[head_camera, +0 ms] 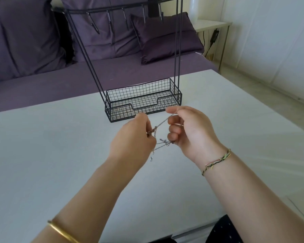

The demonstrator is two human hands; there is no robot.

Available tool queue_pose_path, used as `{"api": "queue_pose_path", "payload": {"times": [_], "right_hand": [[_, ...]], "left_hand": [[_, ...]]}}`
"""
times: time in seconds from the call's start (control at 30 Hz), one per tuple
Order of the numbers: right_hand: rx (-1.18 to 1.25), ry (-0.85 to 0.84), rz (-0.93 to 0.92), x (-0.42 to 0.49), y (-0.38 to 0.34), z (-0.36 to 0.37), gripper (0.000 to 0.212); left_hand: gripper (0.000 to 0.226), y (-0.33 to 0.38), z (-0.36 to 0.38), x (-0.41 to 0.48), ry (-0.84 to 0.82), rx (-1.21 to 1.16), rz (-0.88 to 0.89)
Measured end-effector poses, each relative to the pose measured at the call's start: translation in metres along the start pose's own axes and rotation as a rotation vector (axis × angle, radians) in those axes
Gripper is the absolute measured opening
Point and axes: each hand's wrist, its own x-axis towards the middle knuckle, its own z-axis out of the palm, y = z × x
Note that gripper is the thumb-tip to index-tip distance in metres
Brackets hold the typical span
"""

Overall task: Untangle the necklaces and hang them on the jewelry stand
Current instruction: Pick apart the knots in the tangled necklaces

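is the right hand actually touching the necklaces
Touching. The head view shows the right hand pinching a chain of the necklaces between thumb and forefinger, the chain running across to the left hand.

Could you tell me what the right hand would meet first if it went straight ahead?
Likely the front rim of the stand's basket, just beyond the right hand, though depth is unclear.

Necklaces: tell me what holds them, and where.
The left hand pinches the necklaces at the tangled clump; the right hand pinches a chain strand stretched up from it.
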Motion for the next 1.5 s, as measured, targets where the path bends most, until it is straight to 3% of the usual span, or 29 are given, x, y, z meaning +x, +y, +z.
{"api": "queue_pose_path", "payload": {"times": [0.07, 0.2, 0.43, 0.6, 0.8, 0.87, 0.97, 1.07, 1.33, 1.5], "right_hand": [[-0.004, -0.031, 0.052, 0.0, -0.003, -0.004, 0.026], [-0.16, -0.162, 0.145, -0.001, -0.01, -0.013, 0.025], [-0.512, -0.255, 0.115, -0.004, -0.005, -0.007, 0.023], [-0.447, -0.253, 0.045, -0.004, -0.003, -0.006, 0.016], [-0.102, -0.195, 0.124, -0.001, -0.004, -0.005, 0.028], [-0.105, -0.182, 0.13, 0.0, -0.004, -0.006, 0.027], [-0.109, -0.18, 0.111, 0.001, -0.005, -0.008, 0.026], [-0.117, -0.172, 0.089, 0.0, -0.006, -0.008, 0.029], [-0.198, -0.229, 0.042, -0.003, -0.005, -0.007, 0.03], [-0.174, -0.252, 0.042, -0.005, -0.007, -0.008, 0.032]], "left_hand": [[0.008, -0.001, 0.001, 0.001, -0.006, -0.065, -0.017], [0.01, -0.009, -0.007, 0.009, -0.008, -0.44, -0.221], [0.009, -0.01, -0.018, 0.009, -0.019, -0.855, -0.414], [0.021, -0.007, -0.021, 0.009, -0.113, -1.119, -0.492], [0.032, 0.0, -0.022, 0.006, -0.228, -1.019, -0.483], [0.026, 0.001, -0.021, 0.004, -0.252, -0.833, -0.457], [0.039, 0.003, -0.019, 0.002, -0.283, -0.584, -0.444], [0.049, 0.005, -0.018, 0.001, -0.334, -0.546, -0.492], [0.051, 0.004, -0.014, 0.0, -0.431, -0.534, -0.539], [0.039, -0.002, -0.012, 0.003, -0.271, -0.499, -0.45]]}}
